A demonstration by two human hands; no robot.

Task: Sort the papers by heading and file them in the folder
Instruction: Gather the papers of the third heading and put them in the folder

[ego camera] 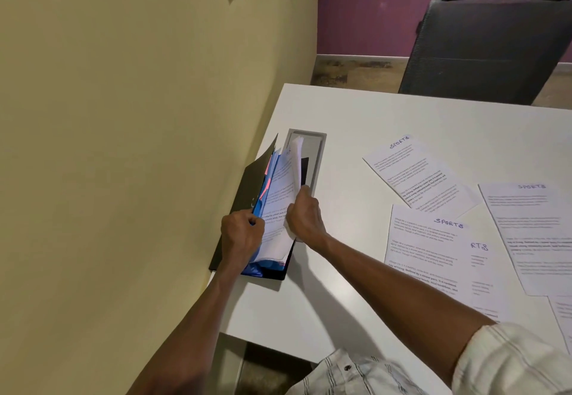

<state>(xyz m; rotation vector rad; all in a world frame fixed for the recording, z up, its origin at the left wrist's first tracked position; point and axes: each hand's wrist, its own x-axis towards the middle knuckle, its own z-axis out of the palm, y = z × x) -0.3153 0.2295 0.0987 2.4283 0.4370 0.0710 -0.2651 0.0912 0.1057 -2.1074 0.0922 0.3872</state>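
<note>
A black folder [247, 184] lies open at the table's left edge against the wall, with blue and pink dividers [266, 184] inside. My left hand [240, 236] grips the folder's blue dividers and cover near the bottom. My right hand [305, 216] pinches a bundle of printed papers [280, 209] that stands curled inside the folder. Several loose sheets headed "SPORTS" [421, 175] lie spread over the right half of the table, some overlapping.
The white table [356, 122] has a grey cable hatch [318, 150] just behind the folder. A yellow wall runs close along the left side. A black mesh chair [486, 51] stands at the far edge. My striped sleeve shows at the bottom right.
</note>
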